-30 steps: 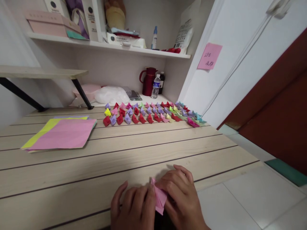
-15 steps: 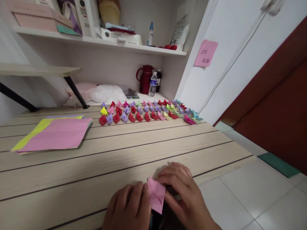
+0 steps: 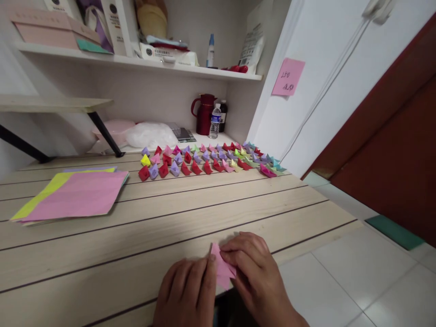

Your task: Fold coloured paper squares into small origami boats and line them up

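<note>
A small folded piece of pink paper (image 3: 223,271) is between my two hands at the near edge of the table. My left hand (image 3: 189,288) grips its left side, the thumb and fingers closed against it. On the right side, my right hand (image 3: 257,272) pinches the paper, its fingertips resting on the upper face. The paper has a pointed top and a crease to the lower right; its underside is hidden. Farther back stand rows of small folded paper boats (image 3: 207,168) in red, purple, pink, yellow and green.
A stack of coloured paper sheets (image 3: 78,193) lies on the left of the slatted wooden table (image 3: 160,213). Behind are a red thermos jug (image 3: 204,116), a water bottle (image 3: 215,120) and a white plastic bag (image 3: 151,135). A shelf (image 3: 204,71) runs above; tiled floor (image 3: 327,272) lies right.
The pink paper has gone from a flat, squarish shape to a narrower, pointed one. My right fingers have closed in and now press on it.
</note>
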Available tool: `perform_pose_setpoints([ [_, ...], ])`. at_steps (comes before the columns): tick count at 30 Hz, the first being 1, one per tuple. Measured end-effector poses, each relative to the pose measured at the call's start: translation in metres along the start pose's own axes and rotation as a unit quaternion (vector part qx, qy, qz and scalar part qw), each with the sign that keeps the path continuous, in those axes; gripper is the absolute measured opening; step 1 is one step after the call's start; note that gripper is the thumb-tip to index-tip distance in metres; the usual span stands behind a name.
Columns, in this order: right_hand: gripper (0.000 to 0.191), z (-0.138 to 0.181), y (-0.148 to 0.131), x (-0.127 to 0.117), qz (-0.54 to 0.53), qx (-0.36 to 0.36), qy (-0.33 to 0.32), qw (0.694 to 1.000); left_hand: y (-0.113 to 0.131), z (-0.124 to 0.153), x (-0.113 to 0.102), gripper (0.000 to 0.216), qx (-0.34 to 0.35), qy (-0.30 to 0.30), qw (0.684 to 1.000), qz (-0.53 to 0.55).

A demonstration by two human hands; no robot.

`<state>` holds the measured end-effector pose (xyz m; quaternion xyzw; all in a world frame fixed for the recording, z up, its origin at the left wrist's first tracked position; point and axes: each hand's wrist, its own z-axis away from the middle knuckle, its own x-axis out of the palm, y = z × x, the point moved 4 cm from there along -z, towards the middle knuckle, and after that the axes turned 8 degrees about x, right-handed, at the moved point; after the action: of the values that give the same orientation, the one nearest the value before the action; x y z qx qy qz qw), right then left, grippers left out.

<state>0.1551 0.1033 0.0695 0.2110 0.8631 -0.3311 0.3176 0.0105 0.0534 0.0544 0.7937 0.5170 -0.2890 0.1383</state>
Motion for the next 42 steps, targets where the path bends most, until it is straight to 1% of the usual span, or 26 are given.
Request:
perform_pose_setpoints([
  [2, 0.021, 0.0, -0.001, 0.0, -0.006, 0.004, 0.003, 1.0, 0.001, -0.001, -0.001, 0.035, 0.001, 0.002, 1.0, 0.004],
  [4, 0.022, -0.002, -0.002, 0.0, -0.011, 0.0, 0.003, 1.0, 0.001, -0.002, 0.0, 0.037, 0.0, -0.01, 1.0, 0.009],
  [8, 0.034, -0.002, -0.001, -0.003, -0.008, -0.008, -0.015, 1.0, -0.004, -0.001, 0.0, 0.038, -0.005, -0.053, 0.998, 0.015],
  [10, 0.038, 0.001, 0.0, -0.005, -0.017, -0.012, -0.021, 1.0, -0.008, 0.0, -0.001, 0.036, 0.004, -0.075, 0.997, 0.016],
  [12, 0.032, 0.004, 0.001, -0.009, -0.043, -0.016, -0.007, 0.999, -0.012, 0.001, -0.003, 0.031, 0.031, -0.089, 0.995, 0.017],
  [14, 0.021, 0.006, 0.0, -0.011, -0.061, -0.019, 0.008, 0.998, -0.014, 0.0, -0.005, 0.026, 0.054, -0.09, 0.994, 0.016],
  [17, 0.014, 0.006, -0.001, -0.011, -0.057, -0.023, 0.008, 0.998, -0.015, -0.002, -0.007, 0.022, 0.053, -0.085, 0.995, 0.013],
  [20, 0.009, 0.004, -0.001, -0.012, -0.06, -0.029, -0.001, 0.998, -0.015, -0.003, -0.006, 0.024, 0.053, -0.095, 0.994, 0.007],
  [25, 0.02, 0.005, -0.002, -0.017, -0.038, -0.073, -0.021, 0.996, -0.02, 0.0, -0.006, 0.033, 0.067, -0.123, 0.99, -0.025],
  [28, 0.02, 0.006, -0.003, -0.019, -0.012, -0.086, -0.023, 0.996, -0.017, 0.001, -0.01, 0.037, 0.074, -0.101, 0.992, -0.033],
  [30, 0.017, 0.005, -0.004, -0.019, -0.008, -0.082, -0.025, 0.996, -0.01, 0.001, -0.014, 0.041, 0.075, -0.068, 0.994, -0.037],
  [32, 0.013, 0.004, -0.005, -0.019, -0.012, -0.074, -0.025, 0.997, -0.003, 0.0, -0.016, 0.041, 0.093, -0.059, 0.993, -0.028],
  [34, 0.014, 0.004, -0.004, -0.019, -0.014, -0.067, -0.028, 0.997, 0.001, 0.0, -0.014, 0.038, 0.128, -0.087, 0.988, -0.021],
  [36, 0.019, 0.006, -0.002, -0.018, -0.015, -0.059, -0.031, 0.998, -0.001, 0.002, -0.01, 0.038, 0.162, -0.122, 0.979, -0.032],
  [38, 0.026, 0.009, 0.002, -0.02, -0.023, -0.04, -0.019, 0.999, -0.003, 0.007, -0.008, 0.039, 0.185, -0.13, 0.973, -0.046],
  [40, 0.028, 0.014, 0.007, -0.023, -0.041, -0.018, 0.015, 0.999, -0.002, 0.012, -0.007, 0.04, 0.175, -0.113, 0.977, -0.046],
  [42, 0.027, 0.02, 0.01, -0.025, -0.056, -0.002, 0.045, 0.997, 0.004, 0.017, -0.005, 0.041, 0.126, -0.091, 0.987, -0.041],
])
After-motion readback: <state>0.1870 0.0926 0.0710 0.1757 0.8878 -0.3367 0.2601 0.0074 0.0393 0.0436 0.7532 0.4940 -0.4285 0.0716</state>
